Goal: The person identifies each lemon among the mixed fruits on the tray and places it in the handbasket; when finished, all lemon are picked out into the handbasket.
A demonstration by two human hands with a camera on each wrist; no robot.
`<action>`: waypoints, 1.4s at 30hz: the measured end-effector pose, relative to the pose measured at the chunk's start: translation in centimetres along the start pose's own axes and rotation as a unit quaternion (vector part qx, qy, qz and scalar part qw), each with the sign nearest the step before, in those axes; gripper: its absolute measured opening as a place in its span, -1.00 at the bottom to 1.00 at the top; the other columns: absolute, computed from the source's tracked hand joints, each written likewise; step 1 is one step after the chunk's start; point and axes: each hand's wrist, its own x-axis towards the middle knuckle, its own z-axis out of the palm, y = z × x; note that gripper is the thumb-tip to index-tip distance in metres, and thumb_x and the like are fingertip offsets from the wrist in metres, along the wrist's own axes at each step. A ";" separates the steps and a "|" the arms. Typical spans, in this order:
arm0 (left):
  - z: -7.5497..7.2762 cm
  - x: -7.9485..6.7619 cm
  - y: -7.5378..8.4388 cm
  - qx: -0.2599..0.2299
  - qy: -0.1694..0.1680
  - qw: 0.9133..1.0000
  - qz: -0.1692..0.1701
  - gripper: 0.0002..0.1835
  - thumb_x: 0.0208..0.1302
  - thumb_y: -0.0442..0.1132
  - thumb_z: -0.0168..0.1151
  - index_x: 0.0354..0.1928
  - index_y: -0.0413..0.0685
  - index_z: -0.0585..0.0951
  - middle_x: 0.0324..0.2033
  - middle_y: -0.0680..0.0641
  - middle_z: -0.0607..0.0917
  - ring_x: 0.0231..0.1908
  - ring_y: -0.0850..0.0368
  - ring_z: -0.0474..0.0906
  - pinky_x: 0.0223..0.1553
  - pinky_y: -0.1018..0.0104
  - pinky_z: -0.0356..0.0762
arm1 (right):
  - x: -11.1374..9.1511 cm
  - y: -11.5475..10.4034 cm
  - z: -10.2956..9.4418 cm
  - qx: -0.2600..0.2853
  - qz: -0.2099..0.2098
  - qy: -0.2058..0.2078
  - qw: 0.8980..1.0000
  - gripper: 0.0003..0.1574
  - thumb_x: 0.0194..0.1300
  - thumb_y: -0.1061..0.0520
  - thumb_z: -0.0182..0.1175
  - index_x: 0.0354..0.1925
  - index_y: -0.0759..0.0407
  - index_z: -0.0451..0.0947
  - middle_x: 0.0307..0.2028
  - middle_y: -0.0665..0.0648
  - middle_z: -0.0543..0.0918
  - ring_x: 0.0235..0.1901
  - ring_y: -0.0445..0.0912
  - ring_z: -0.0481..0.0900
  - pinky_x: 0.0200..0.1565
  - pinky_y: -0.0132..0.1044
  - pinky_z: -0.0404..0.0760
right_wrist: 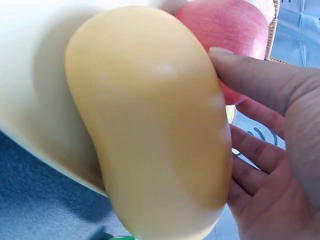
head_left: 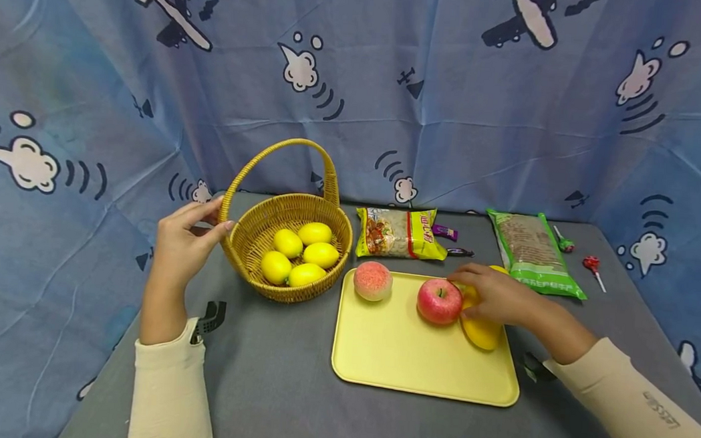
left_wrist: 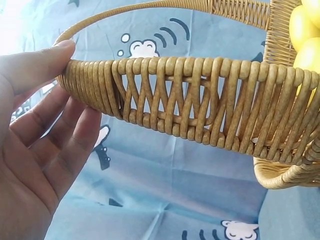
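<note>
My left hand (head_left: 183, 242) pinches the side of the handle of a yellow-brown wicker basket (left_wrist: 195, 100), thumb on one edge and fingertips on the other. Several lemons (head_left: 289, 243) lie inside the basket. Over the right part of a pale yellow tray (head_left: 402, 356), my right hand (head_left: 493, 295) reaches past a yellow mango (right_wrist: 150, 120) toward a red apple (head_left: 439, 302). Its thumb and fingers are extended, fingertips right at the apple's side; in the right wrist view some fingers are partly hidden behind the mango. A pink peach (head_left: 373, 281) sits at the tray's back left corner.
Behind the tray lie a yellow food packet (head_left: 394, 233), a purple-wrapped sweet (head_left: 445, 232) and a dark-wrapped sweet (head_left: 459, 252). A green packet (head_left: 532, 250), a green lollipop (head_left: 564, 243) and a red lollipop (head_left: 592, 264) are at back right. A blue patterned curtain (head_left: 359, 79) hangs beyond the grey table.
</note>
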 end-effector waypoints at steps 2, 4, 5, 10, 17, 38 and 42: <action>0.0 0.0 0.1 0.001 0.002 1.000 -0.001 -0.59 -0.05 -0.45 0.34 -0.05 -0.22 0.59 -0.39 -0.14 0.61 -0.37 0.11 0.50 -0.39 0.61 0.49 | 0.0 0.0 -0.1 -0.003 -0.003 -0.001 1.000 -0.26 -0.12 0.01 0.39 0.10 -0.04 0.42 0.04 0.08 0.38 -0.02 0.06 0.37 -0.05 0.11 0.42; -0.1 0.0 0.1 0.002 0.003 1.000 -0.003 -0.59 -0.05 -0.45 0.34 -0.05 -0.22 0.59 -0.40 -0.14 0.61 -0.37 0.11 0.50 -0.39 0.60 0.49 | 0.0 0.0 -0.1 -0.008 -0.007 -0.001 1.000 -0.27 -0.11 0.01 0.38 0.10 -0.03 0.42 0.02 0.07 0.39 -0.03 0.04 0.38 -0.06 0.09 0.44; -0.1 0.0 0.1 0.004 0.003 1.000 -0.005 -0.59 -0.05 -0.44 0.34 -0.05 -0.21 0.59 -0.40 -0.14 0.61 -0.37 0.11 0.50 -0.39 0.60 0.49 | 0.0 0.0 -0.2 -0.009 -0.009 0.000 1.000 -0.27 -0.10 0.01 0.38 0.10 -0.03 0.42 0.01 0.07 0.41 -0.04 0.03 0.39 -0.06 0.07 0.45; 0.1 -0.1 -0.2 0.005 0.002 1.000 -0.013 -0.58 -0.04 -0.44 0.33 -0.04 -0.22 0.58 -0.39 -0.16 0.61 -0.36 0.08 0.50 -0.38 0.61 0.48 | -0.1 -0.1 -0.1 -0.010 -0.025 -0.001 1.000 -0.29 -0.04 0.04 0.33 0.13 0.05 0.40 0.02 0.14 0.44 0.00 0.09 0.38 -0.02 0.09 0.40; 0.7 0.0 -3.2 0.001 -0.005 1.000 -0.005 -0.56 -0.03 -0.32 0.36 -0.01 0.00 0.59 -0.37 -0.01 0.62 -0.35 0.24 0.50 -0.39 0.61 0.49 | -0.3 0.0 0.3 -0.016 -0.038 0.010 0.999 -0.36 0.04 0.09 0.27 0.13 0.07 0.39 0.03 0.15 0.45 0.04 0.10 0.36 0.03 0.10 0.36; 1.0 0.2 -3.4 -0.007 -0.012 1.000 -0.002 -0.58 0.02 -0.22 0.33 0.01 0.08 0.58 -0.35 0.06 0.61 -0.33 0.29 0.50 -0.39 0.61 0.49 | -0.5 0.4 0.0 -0.002 -0.059 0.048 0.997 -0.64 0.13 0.01 0.22 -0.06 -0.01 0.53 -0.10 0.00 0.49 -0.08 0.00 0.45 -0.04 0.02 0.45; 0.9 0.2 -3.4 -0.007 -0.009 1.000 -0.001 -0.58 0.02 -0.22 0.33 0.01 0.08 0.58 -0.35 0.06 0.61 -0.33 0.29 0.50 -0.39 0.61 0.49 | -0.3 0.3 -0.1 0.000 -0.062 0.051 0.997 -0.63 0.13 -0.09 0.22 -0.09 -0.02 0.53 -0.11 -0.03 0.50 -0.08 -0.02 0.45 -0.04 0.01 0.45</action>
